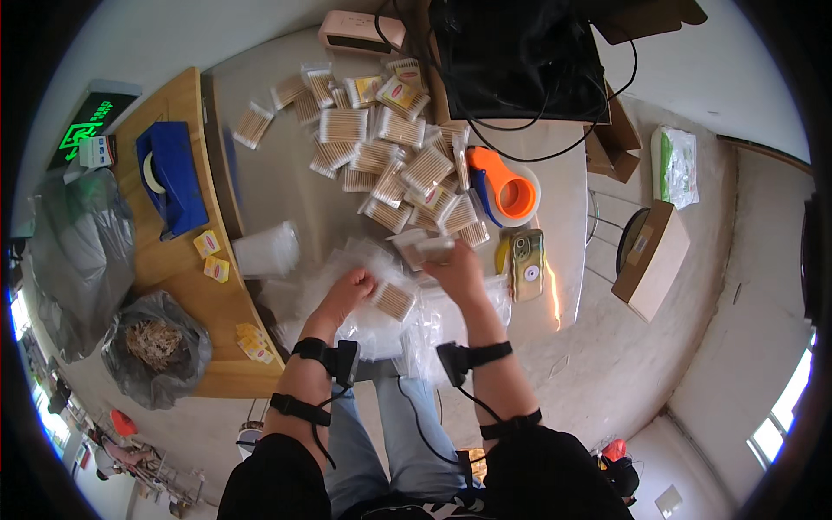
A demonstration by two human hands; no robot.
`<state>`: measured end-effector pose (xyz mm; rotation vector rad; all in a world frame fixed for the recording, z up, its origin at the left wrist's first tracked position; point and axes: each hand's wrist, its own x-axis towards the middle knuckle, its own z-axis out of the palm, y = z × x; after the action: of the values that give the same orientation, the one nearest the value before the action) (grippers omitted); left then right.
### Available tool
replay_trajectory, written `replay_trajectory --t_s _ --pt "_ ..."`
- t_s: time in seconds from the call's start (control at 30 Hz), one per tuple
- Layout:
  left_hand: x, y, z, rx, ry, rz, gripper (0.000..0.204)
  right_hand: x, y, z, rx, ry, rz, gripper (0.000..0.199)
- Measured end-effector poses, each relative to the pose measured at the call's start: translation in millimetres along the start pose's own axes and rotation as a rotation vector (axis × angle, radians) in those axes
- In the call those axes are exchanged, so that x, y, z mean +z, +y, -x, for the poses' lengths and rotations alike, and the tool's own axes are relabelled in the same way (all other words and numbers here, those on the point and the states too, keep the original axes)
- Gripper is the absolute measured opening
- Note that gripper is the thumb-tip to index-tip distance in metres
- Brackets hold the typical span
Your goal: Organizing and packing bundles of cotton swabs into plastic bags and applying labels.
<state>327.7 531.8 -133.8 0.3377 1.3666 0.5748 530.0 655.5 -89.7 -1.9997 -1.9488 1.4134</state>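
My left hand is closed, its fingertips by a small packet of wooden-stick cotton swabs; what is pinched, if anything, is hidden. The packet lies over a heap of clear plastic bags at the table's near edge. To its right my right hand is closed on a clear, whitish plastic bag, whose contents I cannot make out. Just beyond the hands spreads a pile of bagged cotton swabs, some with yellow and red cards.
Right of the pile are an orange tape dispenser and a phone. A stack of clear bags lies at left. The wooden side table bears a blue tape dispenser and yellow cards. A cardboard box with cables stands behind.
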Motion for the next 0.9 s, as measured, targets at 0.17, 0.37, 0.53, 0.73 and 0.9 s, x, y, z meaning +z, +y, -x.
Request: replay_trajectory --t_s 0.17,0.37,0.53,0.73,0.9 --pt "5 49 13 0.002 -0.076 0.234 0.01 -36 34 -5 0.017 0.303 -0.176 0.044" --pt "-2 90 -55 0.475 0.473 0.007 0.029 5 51 -32 0.054 0.42 -0.562 0.056" --pt "19 101 -86 0.716 0.706 -0.421 0.063 1 6 -29 0.268 0.226 -1.062 0.049" --pt "52 109 -86 0.668 0.79 -0.544 0.065 -13 -37 -38 0.337 -0.125 -1.372 0.054" --pt "55 104 -95 0.696 0.836 -0.367 0.05 4 -32 -52 0.315 -0.209 -1.311 0.048"
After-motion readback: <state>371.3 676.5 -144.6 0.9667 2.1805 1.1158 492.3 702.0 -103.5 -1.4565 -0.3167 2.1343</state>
